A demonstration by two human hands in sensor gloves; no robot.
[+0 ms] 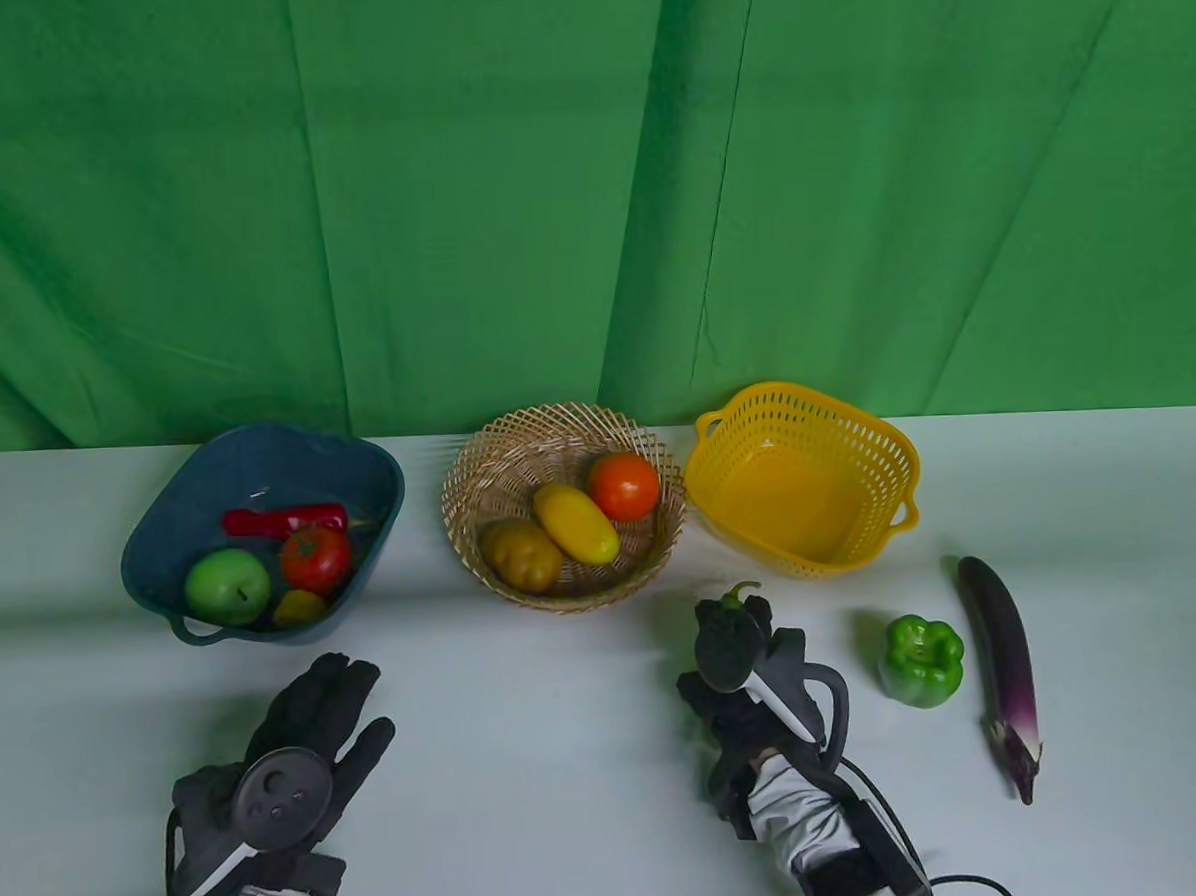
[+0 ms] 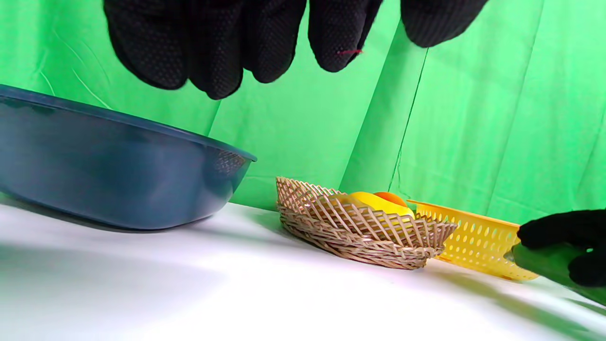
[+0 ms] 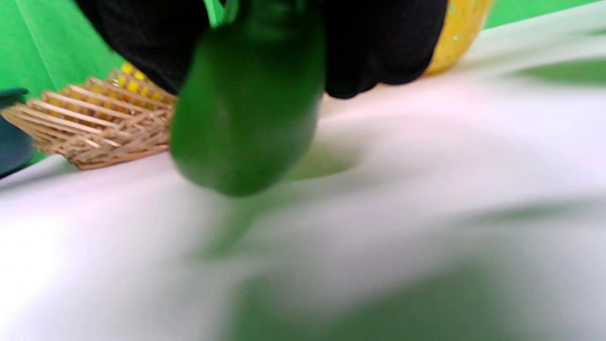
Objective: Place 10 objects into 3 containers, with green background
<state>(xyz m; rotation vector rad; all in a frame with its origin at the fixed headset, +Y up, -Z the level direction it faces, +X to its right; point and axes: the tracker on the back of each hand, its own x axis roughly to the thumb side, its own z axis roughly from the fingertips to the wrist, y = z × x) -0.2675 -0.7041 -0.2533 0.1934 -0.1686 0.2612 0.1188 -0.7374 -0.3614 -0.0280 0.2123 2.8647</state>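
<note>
My right hand (image 1: 734,651) grips a dark green chili pepper (image 3: 246,109) just above the table, in front of the gap between the wicker basket (image 1: 564,505) and the empty yellow basket (image 1: 802,477). Its stem (image 1: 741,593) sticks out past my fingers. The pepper also shows at the right edge of the left wrist view (image 2: 554,265). My left hand (image 1: 317,728) lies flat and empty on the table below the blue bowl (image 1: 262,531). A green bell pepper (image 1: 922,660) and a purple eggplant (image 1: 1002,667) lie at the right.
The blue bowl holds a green apple (image 1: 227,586), a tomato (image 1: 315,557), a red chili (image 1: 283,521) and a small yellow item (image 1: 299,607). The wicker basket holds a potato (image 1: 521,555), a yellow fruit (image 1: 575,522) and an orange tomato (image 1: 624,486). A green curtain hangs behind.
</note>
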